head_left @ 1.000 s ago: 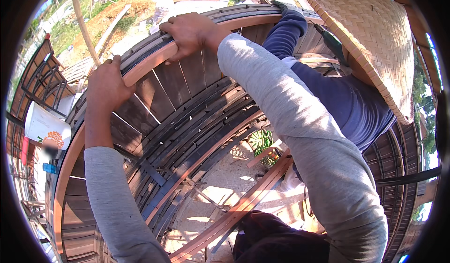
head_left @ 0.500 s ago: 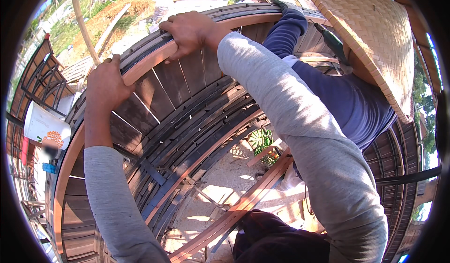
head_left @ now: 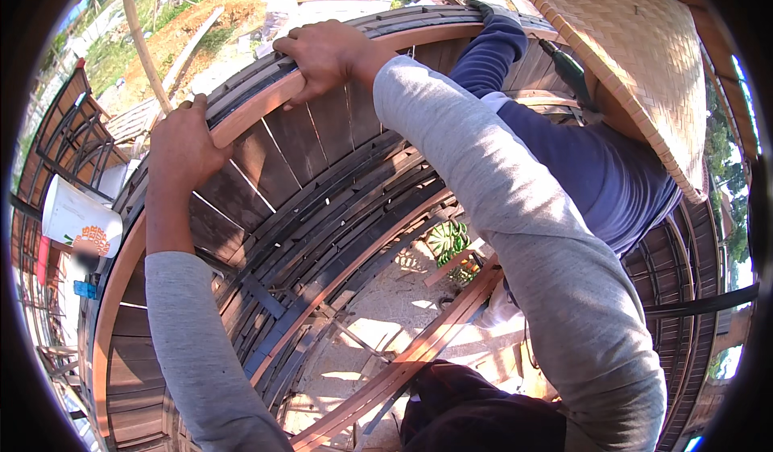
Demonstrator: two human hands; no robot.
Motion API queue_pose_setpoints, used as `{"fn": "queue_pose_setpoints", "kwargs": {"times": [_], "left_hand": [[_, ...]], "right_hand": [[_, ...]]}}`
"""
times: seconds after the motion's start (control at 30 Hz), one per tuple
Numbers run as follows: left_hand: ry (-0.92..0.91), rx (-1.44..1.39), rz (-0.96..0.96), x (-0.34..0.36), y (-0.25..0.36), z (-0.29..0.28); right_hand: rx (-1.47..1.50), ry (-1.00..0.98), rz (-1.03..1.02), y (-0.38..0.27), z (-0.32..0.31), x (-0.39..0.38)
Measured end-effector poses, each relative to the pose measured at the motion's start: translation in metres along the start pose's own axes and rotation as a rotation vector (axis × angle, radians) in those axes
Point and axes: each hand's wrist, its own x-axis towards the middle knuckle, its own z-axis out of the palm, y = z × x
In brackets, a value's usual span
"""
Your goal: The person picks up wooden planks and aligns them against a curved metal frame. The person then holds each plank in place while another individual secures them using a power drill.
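- The job now looks like holding a bendy wood strip [head_left: 259, 114] in place. It runs along the inside of the top edge of a round wall [head_left: 256, 160] made of dark boards.
- The left grip [head_left: 187, 146] is wrapped over the strip and the edge, with fingers on top.
- The right grip [head_left: 328, 59] is a bit farther along. It is closed on the strip too, fingers over the top and thumb on the inner side.
- Between the two grips, a bare bit of strip shows. The strip's ends are hard to make out.
- To the right, a co-worker in a big woven hat [head_left: 636, 57] rests a gloved hand [head_left: 485, 9] on the top edge.
- The co-worker also has a dark green power tool [head_left: 568, 72], with its tip near the edge. I can't tell if it touches the wood.
- I think the next move calls for a firm, even squeeze from both grips, so the strip sits snug, with fingers well away from the tool.
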Motion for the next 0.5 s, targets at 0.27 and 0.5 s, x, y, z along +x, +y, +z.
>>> {"fn": "queue_pose_setpoints", "kwargs": {"times": [0.27, 0.5], "left_hand": [[0.002, -0.018, -0.011, -0.0005, 0.0023, -0.0001], [-0.015, -0.018, -0.017, 0.0, 0.0002, -0.0017]], "right_hand": [[0.004, 0.005, 0.004, -0.0003, 0.0006, -0.0014], [0.007, 0.01, -0.003, 0.0007, 0.0005, 0.0006]]}}
